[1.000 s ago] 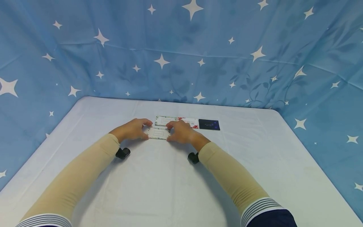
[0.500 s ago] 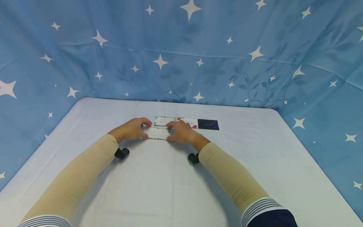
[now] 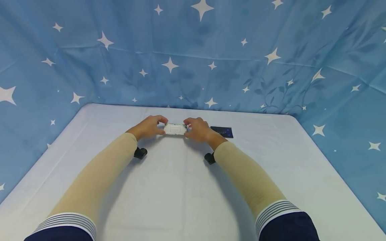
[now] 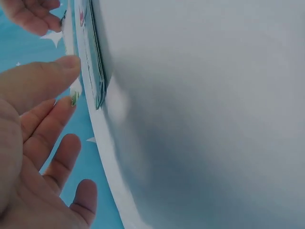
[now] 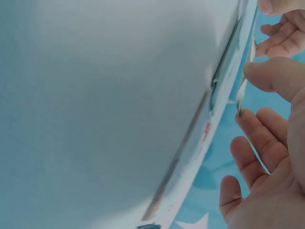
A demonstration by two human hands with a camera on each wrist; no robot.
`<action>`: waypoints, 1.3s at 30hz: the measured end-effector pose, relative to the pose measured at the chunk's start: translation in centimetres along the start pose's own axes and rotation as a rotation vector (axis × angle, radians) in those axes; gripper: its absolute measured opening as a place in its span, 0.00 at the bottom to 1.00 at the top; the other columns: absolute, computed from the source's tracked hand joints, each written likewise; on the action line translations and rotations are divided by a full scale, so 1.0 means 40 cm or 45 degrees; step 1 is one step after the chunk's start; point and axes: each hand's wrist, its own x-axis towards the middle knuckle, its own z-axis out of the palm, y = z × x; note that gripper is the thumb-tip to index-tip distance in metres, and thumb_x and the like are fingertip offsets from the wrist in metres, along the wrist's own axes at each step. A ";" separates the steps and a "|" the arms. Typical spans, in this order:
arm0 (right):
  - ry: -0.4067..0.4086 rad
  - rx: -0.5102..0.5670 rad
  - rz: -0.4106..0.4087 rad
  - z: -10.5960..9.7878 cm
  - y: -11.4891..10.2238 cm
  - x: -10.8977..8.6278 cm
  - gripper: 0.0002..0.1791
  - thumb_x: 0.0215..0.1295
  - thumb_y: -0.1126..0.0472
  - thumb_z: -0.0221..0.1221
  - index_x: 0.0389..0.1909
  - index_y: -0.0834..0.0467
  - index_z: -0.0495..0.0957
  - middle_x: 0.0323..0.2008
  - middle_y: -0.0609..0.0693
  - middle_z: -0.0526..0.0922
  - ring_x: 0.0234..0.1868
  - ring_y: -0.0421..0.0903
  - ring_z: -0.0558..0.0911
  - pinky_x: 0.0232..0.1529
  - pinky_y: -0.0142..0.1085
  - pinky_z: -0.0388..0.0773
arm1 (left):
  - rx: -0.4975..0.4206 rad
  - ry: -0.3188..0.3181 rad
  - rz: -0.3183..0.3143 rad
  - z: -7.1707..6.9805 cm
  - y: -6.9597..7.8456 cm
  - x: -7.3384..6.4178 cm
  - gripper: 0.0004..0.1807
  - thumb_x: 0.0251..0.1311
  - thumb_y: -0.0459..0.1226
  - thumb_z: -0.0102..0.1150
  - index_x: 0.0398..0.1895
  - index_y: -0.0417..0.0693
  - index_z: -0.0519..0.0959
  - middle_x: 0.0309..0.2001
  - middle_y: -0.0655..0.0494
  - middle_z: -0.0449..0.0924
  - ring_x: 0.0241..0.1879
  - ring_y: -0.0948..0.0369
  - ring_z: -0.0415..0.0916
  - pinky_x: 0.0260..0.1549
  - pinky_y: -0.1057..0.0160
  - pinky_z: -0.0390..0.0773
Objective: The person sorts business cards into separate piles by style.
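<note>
Both hands hold a white card [image 3: 175, 129] with a leafy printed border, one at each short end. My left hand [image 3: 148, 127] pinches its left end between thumb and fingers; my right hand [image 3: 199, 130] pinches the right end. In the left wrist view the held card [image 4: 71, 43] is off the table, apart from a thin stack [image 4: 94, 62] with green-printed edges lying below it. From above, the held card hides that stack. In the right wrist view, a white card with red flowers [image 5: 202, 131] lies beside the stack; my right hand mostly covers it in the head view.
A dark blue card [image 3: 222, 132] lies to the right of my right hand. The table [image 3: 169, 187] has a white cloth, and a blue star-patterned curtain [image 3: 193, 80] hangs behind its far edge. Black wrist cameras [image 3: 140, 153] sit under both wrists.
Both hands have lifted the white card from in front of the row and carried it away from me and slightly right, over the leafy card at the row's left.
</note>
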 end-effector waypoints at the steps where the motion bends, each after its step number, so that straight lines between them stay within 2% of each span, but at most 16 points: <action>1: -0.001 0.014 0.016 0.002 0.002 0.003 0.31 0.67 0.53 0.61 0.71 0.53 0.69 0.63 0.52 0.75 0.62 0.54 0.69 0.62 0.49 0.64 | -0.004 0.001 -0.011 0.002 0.000 0.005 0.30 0.62 0.34 0.67 0.67 0.44 0.71 0.66 0.47 0.70 0.68 0.46 0.62 0.65 0.46 0.63; 7: 0.022 0.033 0.086 0.016 0.013 0.014 0.32 0.66 0.54 0.61 0.71 0.51 0.69 0.64 0.51 0.73 0.62 0.54 0.67 0.61 0.49 0.65 | 0.037 0.013 -0.032 0.015 -0.001 0.021 0.29 0.63 0.34 0.66 0.68 0.44 0.70 0.69 0.44 0.68 0.70 0.48 0.61 0.65 0.47 0.61; 21: 0.014 0.026 0.112 0.027 0.020 0.015 0.32 0.67 0.54 0.61 0.72 0.50 0.68 0.65 0.51 0.74 0.63 0.55 0.67 0.63 0.51 0.62 | 0.162 -0.010 -0.105 0.027 0.006 0.032 0.32 0.64 0.37 0.66 0.71 0.49 0.69 0.72 0.48 0.65 0.73 0.46 0.55 0.67 0.44 0.57; 33: -0.016 0.013 0.115 0.027 0.017 0.011 0.31 0.69 0.53 0.60 0.73 0.49 0.68 0.65 0.50 0.73 0.64 0.55 0.65 0.63 0.52 0.60 | 0.093 -0.033 -0.071 0.031 0.004 0.032 0.31 0.65 0.33 0.63 0.71 0.42 0.68 0.70 0.44 0.66 0.72 0.47 0.58 0.68 0.48 0.57; 39: -0.004 -0.007 0.136 0.027 0.011 0.011 0.32 0.68 0.52 0.60 0.73 0.47 0.68 0.64 0.49 0.73 0.63 0.56 0.63 0.60 0.51 0.60 | 0.078 -0.034 -0.091 0.029 0.009 0.028 0.33 0.65 0.34 0.63 0.73 0.42 0.64 0.71 0.44 0.65 0.72 0.47 0.58 0.68 0.45 0.55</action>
